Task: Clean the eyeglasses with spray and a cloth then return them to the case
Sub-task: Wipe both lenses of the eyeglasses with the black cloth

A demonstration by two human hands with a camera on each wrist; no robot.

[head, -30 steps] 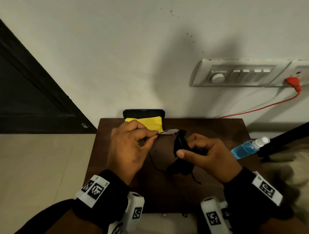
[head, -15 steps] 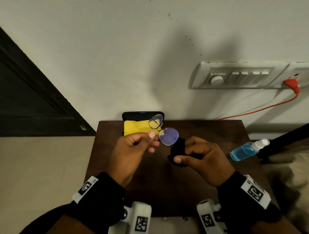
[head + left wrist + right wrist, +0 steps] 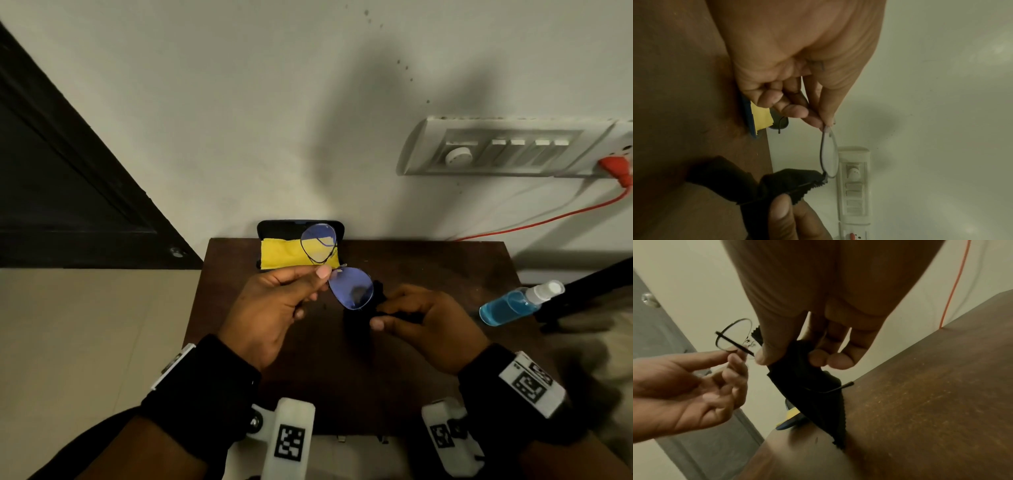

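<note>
The eyeglasses (image 3: 351, 289) have a thin dark frame and bluish lenses, and are held up over the table with the lenses facing me. My left hand (image 3: 320, 275) pinches them at the bridge between thumb and forefinger, as the left wrist view shows on the eyeglasses (image 3: 829, 155). My right hand (image 3: 385, 315) grips a black cloth (image 3: 356, 317) bunched at the right end of the frame. In the right wrist view the black cloth (image 3: 807, 386) hangs down, with a temple tip sticking out beside it. A blue spray bottle (image 3: 513, 303) lies at the table's right edge.
The dark open case (image 3: 298, 226) stands at the back edge of the brown table (image 3: 428, 263), with a yellow cloth (image 3: 279, 253) in it. A switch panel (image 3: 507, 147) with a red cable is on the wall. A dark door is at left.
The left hand has turned the eyeglasses from edge-on to lenses facing me and lifted them slightly toward the case. The right hand has kept its grip on the black cloth.
</note>
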